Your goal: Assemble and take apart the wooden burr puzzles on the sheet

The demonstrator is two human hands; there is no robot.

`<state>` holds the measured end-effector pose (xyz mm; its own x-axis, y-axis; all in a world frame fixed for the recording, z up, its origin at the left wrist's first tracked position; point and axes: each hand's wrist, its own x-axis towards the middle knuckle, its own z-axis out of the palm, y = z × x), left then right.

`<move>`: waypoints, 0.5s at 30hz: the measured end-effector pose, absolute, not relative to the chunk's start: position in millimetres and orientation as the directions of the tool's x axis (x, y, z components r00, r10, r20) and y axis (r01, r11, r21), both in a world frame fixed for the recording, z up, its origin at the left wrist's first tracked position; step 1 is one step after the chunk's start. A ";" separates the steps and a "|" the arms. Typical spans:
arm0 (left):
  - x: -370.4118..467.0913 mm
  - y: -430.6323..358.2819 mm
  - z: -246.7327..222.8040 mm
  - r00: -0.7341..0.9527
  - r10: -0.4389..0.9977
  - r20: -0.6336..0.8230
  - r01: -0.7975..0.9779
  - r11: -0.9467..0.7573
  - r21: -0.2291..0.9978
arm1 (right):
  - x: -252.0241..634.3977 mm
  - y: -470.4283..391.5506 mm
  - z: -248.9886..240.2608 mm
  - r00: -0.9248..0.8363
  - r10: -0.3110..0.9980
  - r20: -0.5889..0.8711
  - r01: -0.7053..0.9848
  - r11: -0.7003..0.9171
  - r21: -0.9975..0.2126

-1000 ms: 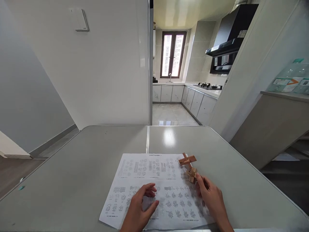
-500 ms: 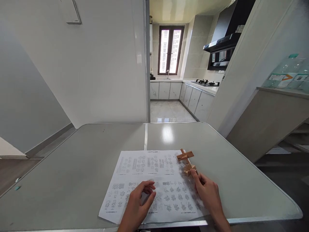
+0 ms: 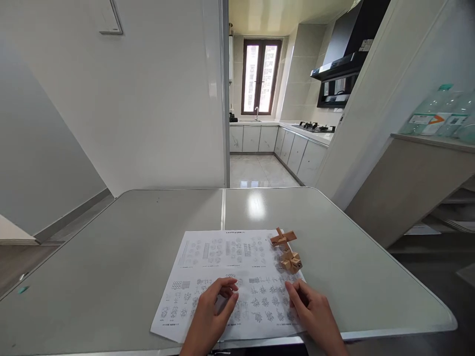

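Observation:
My left hand (image 3: 213,310) rests over the lower middle of a printed paper sheet (image 3: 218,251), its fingers curved and the thumb apart, with nothing between them. By the sheet's right edge is my right hand (image 3: 311,309), fingers curled in and thumb close to them, with no object showing. Just beyond it sits a small wooden block puzzle (image 3: 291,262), a chunky cluster of interlocked pieces. Behind that lie crossed wooden sticks (image 3: 283,238), touching or nearly touching the cluster. Rows of small diagrams and puzzle drawings cover the sheet.
The sheet lies near the front edge of a grey-green table (image 3: 111,257) with a metal seam. A small green bit (image 3: 23,289) lies at the far left. Water bottles (image 3: 430,113) stand on a shelf to the right. A kitchen shows beyond the doorway.
My right hand has let go of the wooden block puzzle and drawn back toward me, slightly left. The puzzle stays on the sheet. My left hand is nearly unmoved.

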<state>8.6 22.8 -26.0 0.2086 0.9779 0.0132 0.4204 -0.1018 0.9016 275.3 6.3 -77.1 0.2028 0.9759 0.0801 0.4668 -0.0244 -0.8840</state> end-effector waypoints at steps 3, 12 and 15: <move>9.2 23.2 -24.6 0.201 0.979 0.036 0.426 -0.120 0.897 | 275.0 6.4 -78.5 0.208 0.973 0.099 0.467 -0.010 -0.884; 3.8 25.2 -32.5 0.220 0.973 0.063 0.405 -0.150 0.902 | 276.0 6.9 -86.0 0.230 0.966 0.117 0.495 -0.012 -0.869; 2.3 25.0 -34.9 0.239 0.969 0.053 0.413 -0.152 0.898 | 275.1 8.3 -87.2 0.241 0.963 0.123 0.509 -0.018 -0.861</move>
<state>2.3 25.0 -34.9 0.2392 0.9695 0.0534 0.4134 -0.1515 0.8978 275.1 8.3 -87.2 0.2411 0.9627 0.1226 0.5091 -0.0179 -0.8605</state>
